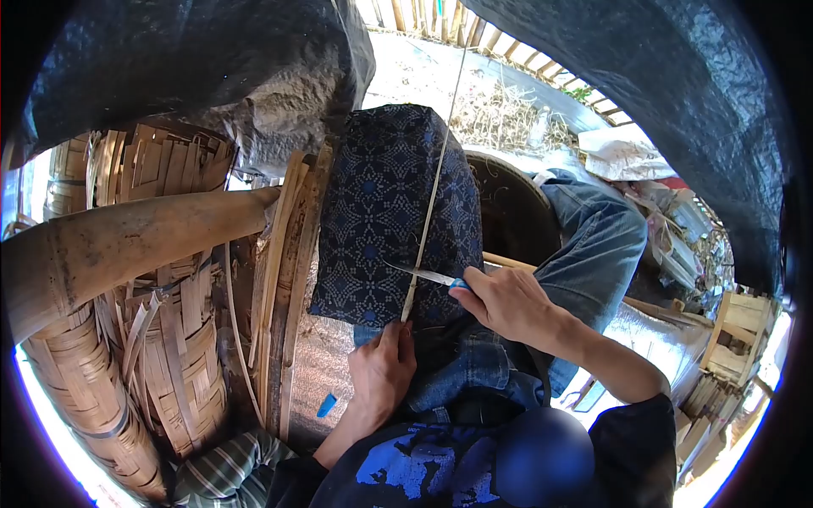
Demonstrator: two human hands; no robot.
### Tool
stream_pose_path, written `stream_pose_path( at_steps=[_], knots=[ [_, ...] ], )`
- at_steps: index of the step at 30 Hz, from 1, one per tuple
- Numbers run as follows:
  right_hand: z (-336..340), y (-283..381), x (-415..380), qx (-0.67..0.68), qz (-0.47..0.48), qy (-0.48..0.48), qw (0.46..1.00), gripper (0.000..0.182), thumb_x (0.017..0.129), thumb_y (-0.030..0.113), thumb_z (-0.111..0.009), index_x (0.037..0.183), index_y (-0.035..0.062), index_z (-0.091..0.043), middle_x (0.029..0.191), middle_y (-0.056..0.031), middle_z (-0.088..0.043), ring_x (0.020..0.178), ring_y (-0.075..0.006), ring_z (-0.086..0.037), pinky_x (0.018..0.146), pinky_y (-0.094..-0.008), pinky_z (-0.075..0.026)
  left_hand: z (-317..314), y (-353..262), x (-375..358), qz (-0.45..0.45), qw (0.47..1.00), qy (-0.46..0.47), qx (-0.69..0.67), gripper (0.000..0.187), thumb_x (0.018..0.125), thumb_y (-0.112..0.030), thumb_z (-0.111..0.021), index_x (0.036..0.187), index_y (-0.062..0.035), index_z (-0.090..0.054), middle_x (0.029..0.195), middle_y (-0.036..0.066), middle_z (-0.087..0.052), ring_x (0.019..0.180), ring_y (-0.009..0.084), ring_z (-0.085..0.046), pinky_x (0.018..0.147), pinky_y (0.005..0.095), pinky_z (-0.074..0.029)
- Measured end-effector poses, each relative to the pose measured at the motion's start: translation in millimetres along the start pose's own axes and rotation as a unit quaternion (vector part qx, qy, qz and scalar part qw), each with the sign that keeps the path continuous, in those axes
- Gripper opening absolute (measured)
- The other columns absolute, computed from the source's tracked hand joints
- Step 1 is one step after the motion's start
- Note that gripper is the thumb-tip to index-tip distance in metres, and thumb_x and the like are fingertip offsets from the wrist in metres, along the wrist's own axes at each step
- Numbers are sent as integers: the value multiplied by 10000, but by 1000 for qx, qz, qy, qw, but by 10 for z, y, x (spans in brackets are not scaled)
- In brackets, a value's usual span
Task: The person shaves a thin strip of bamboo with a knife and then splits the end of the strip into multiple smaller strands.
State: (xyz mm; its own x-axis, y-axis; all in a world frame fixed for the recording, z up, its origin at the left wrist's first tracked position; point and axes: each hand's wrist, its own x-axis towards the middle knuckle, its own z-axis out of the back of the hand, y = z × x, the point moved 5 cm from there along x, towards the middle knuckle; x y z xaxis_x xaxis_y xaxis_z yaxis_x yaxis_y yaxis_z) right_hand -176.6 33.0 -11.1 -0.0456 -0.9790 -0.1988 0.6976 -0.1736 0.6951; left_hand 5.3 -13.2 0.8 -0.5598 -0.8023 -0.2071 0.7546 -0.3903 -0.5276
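As left hand [383,366] pinches thin bamboo strip [430,212], right hand [501,300] presses steel knife [421,273].

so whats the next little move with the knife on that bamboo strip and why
Probably draw the strip a little further under the blade while the knife stays pressed down. The right hand holds the blade across the strip over the patterned cloth on the knee, and the left hand pinches the strip's near end, so most of its length looks unscraped.
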Motion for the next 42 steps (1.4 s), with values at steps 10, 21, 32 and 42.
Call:
stream_pose_path(
  at_steps=[10, 21, 32, 42],
  knots=[
    [-140, -39, 118, -77, 8, -14, 997, 397, 940, 325, -519, 676, 31, -478, 443, -123, -492, 377, -283, -534, 346, -381, -397, -14, -24, 10, -24, 999, -21, 19, 129, 875, -151, -585, 793, -50, -590, 614, 146, -614, 482, 329, -591, 425, 404, -454],
    [186, -1122, 812, -82, -114, -119, 983, 416, 998, 291, -389, 665, 54, -463, 465, -79, -513, 314, -186, -454, 275, -335, -339, -41, -2, -90, -16, 999, -9, -37, 129, 857, -152, -608, 776, -54, -587, 552, 169, -583, 468, 345, -579, 423, 422, -441],
    [366, -1165, 719, 88, -168, -90, 978, 499, 1002, 387, -351, 734, 2, -520, 561, -83, -490, 539, -197, -514, 545, -348, -402, -13, 6, 12, -25, 999, -6, -37, 154, 857, -146, -607, 743, -50, -569, 530, 176, -568, 467, 352, -575, 417, 433, -434],
    [-28, -525, 169, 206, -139, 137, 959, 511, 995, 395, -365, 779, -14, -581, 557, -152, -527, 465, -255, -510, 475, -377, -396, -70, 2, 50, -14, 998, -31, -58, 167, 857, -144, -613, 734, -43, -564, 553, 176, -578, 467, 361, -572, 417, 442, -430]
  ],
)
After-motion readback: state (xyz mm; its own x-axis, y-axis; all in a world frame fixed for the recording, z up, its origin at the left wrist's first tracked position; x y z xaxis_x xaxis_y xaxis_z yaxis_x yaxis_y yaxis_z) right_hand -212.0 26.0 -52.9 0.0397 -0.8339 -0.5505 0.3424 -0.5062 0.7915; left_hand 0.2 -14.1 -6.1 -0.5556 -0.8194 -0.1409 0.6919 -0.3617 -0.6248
